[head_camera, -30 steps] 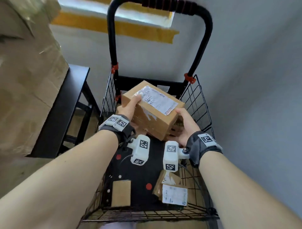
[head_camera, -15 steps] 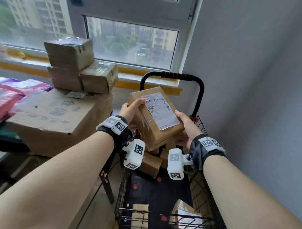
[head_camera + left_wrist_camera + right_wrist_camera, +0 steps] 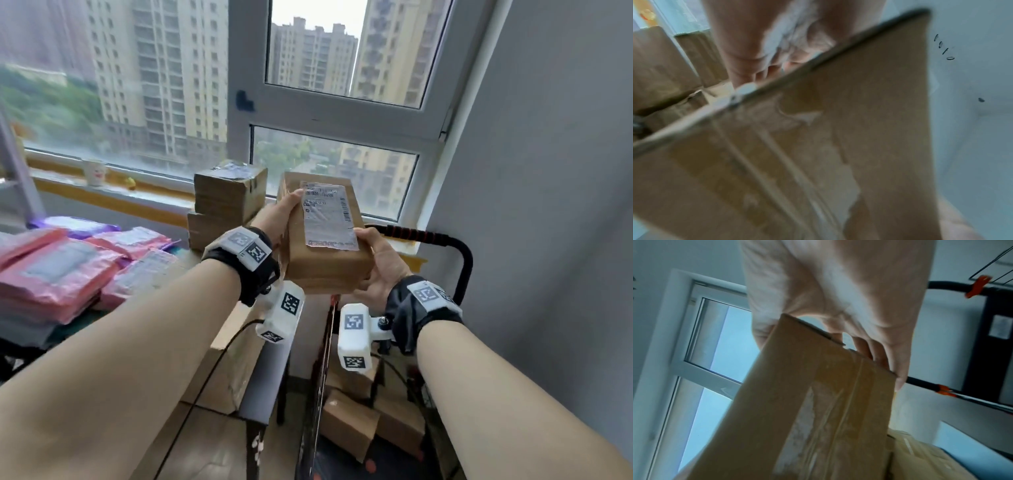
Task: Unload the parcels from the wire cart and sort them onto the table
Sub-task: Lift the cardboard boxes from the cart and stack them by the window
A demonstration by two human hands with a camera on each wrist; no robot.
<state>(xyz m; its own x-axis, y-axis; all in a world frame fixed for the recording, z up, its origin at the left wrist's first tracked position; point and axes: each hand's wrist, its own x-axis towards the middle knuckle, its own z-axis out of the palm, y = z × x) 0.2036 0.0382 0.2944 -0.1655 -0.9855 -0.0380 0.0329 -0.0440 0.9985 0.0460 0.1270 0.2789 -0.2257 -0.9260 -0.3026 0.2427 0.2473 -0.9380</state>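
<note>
Cardboard parcel (image 3: 327, 253) (label up) in a two-handed grip, left hand (image 3: 275, 219) and right hand (image 3: 382, 267) curled around opposite sides.

The table (image 3: 263, 383) holds pink mailers (image 3: 58, 274) and stacked cardboard boxes (image 3: 226, 198).

Brown cardboard parcel (image 3: 325, 246) w/ white shipping label on top face, clear tape along sides, held up in the air above the wire cart (image 3: 455, 260), long axis pointing away, slightly tilted. More brown parcels (image 3: 349, 428) lie jumbled in the cart's basket, low right. Cart has a black handle w/ ribbed red-black grip. On the worktop (image 3: 263, 377) to the left: stacked cardboard parcels (image 3: 227, 198) by the window, pink poly mailers (image 3: 65, 274) piled at far left, and large flat cartons (image 3: 233, 370) under the stack.
</note>
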